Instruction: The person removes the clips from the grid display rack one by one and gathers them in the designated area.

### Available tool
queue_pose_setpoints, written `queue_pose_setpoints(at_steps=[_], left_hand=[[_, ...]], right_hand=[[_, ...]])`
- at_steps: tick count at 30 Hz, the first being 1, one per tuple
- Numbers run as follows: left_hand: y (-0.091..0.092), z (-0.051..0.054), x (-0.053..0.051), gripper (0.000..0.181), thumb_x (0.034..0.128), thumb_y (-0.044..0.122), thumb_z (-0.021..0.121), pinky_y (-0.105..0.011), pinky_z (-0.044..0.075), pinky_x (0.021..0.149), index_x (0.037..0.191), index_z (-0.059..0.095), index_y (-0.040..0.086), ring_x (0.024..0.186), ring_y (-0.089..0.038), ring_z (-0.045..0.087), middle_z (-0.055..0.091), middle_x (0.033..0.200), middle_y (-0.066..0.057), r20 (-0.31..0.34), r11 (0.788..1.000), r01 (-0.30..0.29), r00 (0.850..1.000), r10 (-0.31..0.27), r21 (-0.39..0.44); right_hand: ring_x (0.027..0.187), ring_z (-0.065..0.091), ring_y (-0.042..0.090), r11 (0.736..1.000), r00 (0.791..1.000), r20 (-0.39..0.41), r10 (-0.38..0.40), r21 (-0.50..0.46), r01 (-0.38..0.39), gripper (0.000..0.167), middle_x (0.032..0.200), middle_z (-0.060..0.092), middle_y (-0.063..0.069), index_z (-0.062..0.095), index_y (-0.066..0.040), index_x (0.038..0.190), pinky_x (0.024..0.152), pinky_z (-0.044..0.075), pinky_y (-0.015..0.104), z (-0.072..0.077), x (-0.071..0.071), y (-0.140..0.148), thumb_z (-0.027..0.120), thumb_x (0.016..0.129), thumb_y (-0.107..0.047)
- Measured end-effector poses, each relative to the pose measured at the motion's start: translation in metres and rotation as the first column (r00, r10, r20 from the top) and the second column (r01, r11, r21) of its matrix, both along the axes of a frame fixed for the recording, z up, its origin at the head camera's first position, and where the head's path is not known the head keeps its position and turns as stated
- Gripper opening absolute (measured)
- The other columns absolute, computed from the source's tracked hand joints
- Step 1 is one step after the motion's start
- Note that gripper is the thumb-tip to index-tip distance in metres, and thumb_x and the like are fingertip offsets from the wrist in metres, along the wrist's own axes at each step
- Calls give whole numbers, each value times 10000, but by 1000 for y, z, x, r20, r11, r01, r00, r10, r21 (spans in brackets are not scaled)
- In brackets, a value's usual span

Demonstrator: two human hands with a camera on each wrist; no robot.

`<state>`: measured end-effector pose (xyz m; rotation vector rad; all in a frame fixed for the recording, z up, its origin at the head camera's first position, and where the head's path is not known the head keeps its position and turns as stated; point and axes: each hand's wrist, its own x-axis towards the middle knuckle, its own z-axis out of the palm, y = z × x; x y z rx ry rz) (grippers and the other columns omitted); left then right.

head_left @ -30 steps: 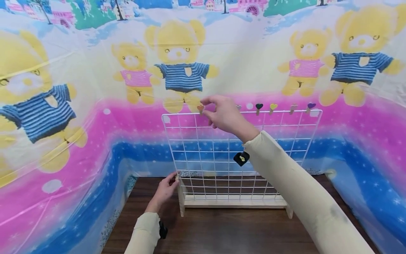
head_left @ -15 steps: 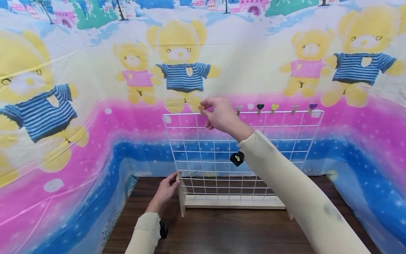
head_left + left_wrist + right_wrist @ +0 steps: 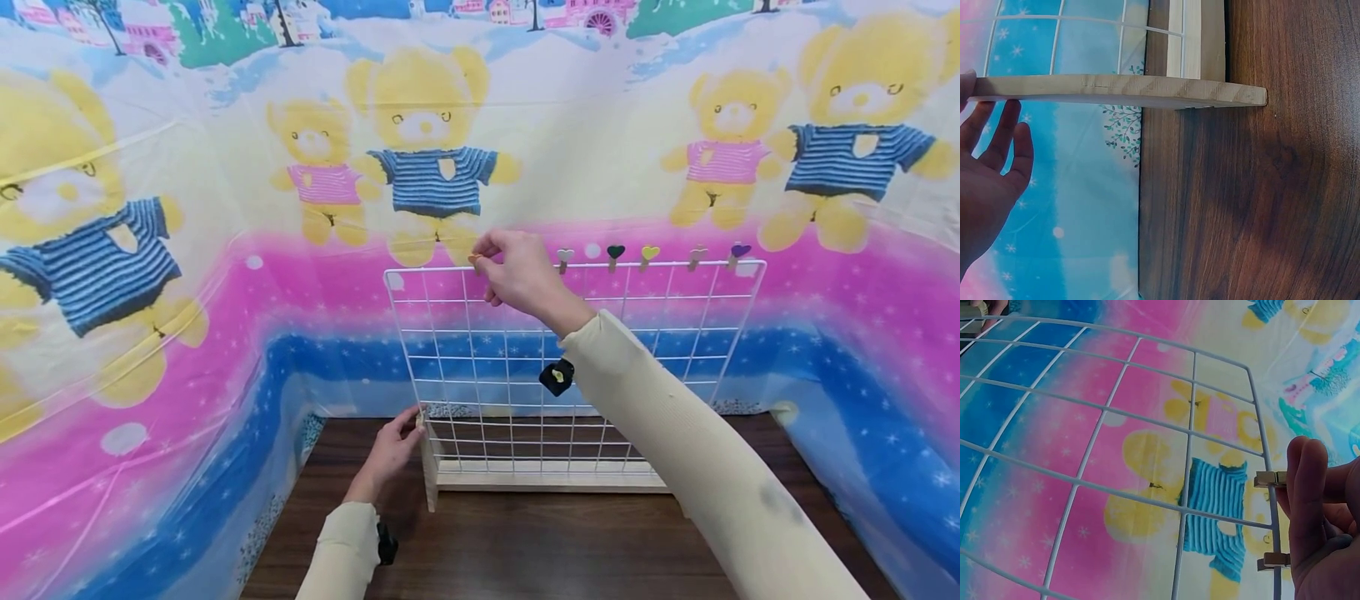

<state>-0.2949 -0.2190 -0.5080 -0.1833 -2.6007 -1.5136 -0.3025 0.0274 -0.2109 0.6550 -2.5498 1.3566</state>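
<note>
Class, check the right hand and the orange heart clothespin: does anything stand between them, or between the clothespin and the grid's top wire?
Nothing visible does. The right hand pinches the orange heart clothespin directly, and the right wrist view shows its wooden end at the white grid's top wire. Another clothespin sits beside, not between.

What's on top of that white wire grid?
Heart clips: dark green, yellow, purple, two pale ones, one orange pinched by the right hand. In the head view, that hand hides whatever is behind it.

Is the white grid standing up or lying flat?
Standing up: the white grid rises above its wooden base on the table.
</note>
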Motion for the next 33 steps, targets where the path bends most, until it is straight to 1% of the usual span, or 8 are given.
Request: queue_pose_setpoints(at_steps=[8, 15, 18, 22, 27, 30, 31, 33], left_hand=[[4, -4, -2, 417, 968, 62, 531, -467, 449, 892, 1382, 481, 59, 1118, -334, 532, 571, 1209, -208, 13, 1000, -2, 1000, 2, -2], [5, -7, -2, 426, 974, 81, 527, -474, 443, 901, 1396, 471, 84, 1143, -341, 520, 556, 1242, -211, 29, 1000, 6, 1000, -6, 10], [5, -9, -2, 426, 978, 87, 522, -474, 443, 902, 1400, 466, 85, 1154, -344, 511, 547, 1255, -210, 38, 1000, 12, 999, -12, 13], [4, -8, -2, 427, 978, 85, 522, -473, 443, 903, 1401, 464, 78, 1156, -346, 507, 541, 1262, -214, 46, 1000, 12, 999, -13, 20], [2, -4, -1, 422, 984, 94, 513, -479, 440, 905, 1402, 462, 79, 1150, -350, 507, 539, 1260, -216, 37, 999, 24, 999, -25, 29], [0, -4, 0, 413, 982, 110, 520, -473, 454, 883, 1392, 478, 83, 1122, -359, 522, 555, 1227, -227, -12, 999, 43, 999, -42, 33], [-1, -4, 0, 406, 985, 122, 519, -455, 469, 862, 1386, 484, 81, 1100, -361, 532, 560, 1207, -237, -39, 999, 50, 998, -49, 18], [-3, -4, 1, 398, 985, 139, 521, -449, 477, 845, 1380, 496, 93, 1083, -362, 541, 566, 1192, -241, -65, 998, 54, 996, -53, 12]], right_hand=[[589, 634, 278, 999, 1000, 11, -2, -50, 3, 94, 835, 624, 71, 645, -84, 996, 552, 529, 297, -3, 0, 5, 609, 937, -146], [561, 621, 252, 992, 1000, 1, -1, -126, 1, 97, 807, 643, 64, 672, -84, 967, 552, 530, 314, -3, 3, 8, 627, 927, -160], [555, 612, 264, 989, 999, 23, 24, -143, -20, 94, 783, 648, 77, 678, -93, 962, 551, 530, 324, -2, 9, 10, 634, 923, -167], [559, 597, 296, 986, 995, 81, 62, -160, -49, 122, 733, 634, 126, 684, -93, 1003, 539, 524, 325, -5, 21, 16, 634, 924, -171], [559, 592, 321, 984, 986, 133, 100, -161, -78, 161, 734, 647, 121, 671, -94, 1061, 523, 514, 340, -22, 34, 26, 617, 936, -180], [575, 593, 358, 984, 982, 150, 112, -156, -88, 153, 759, 661, 100, 673, -114, 1059, 530, 518, 371, -39, 37, 33, 614, 938, -187], [582, 593, 368, 984, 981, 157, 114, -157, -89, 144, 770, 664, 94, 675, -126, 1053, 532, 518, 376, -44, 38, 35, 615, 938, -188], [590, 588, 384, 981, 977, 169, 128, -167, -99, 143, 822, 678, 78, 676, -121, 1054, 530, 516, 386, -56, 39, 40, 614, 938, -175]])
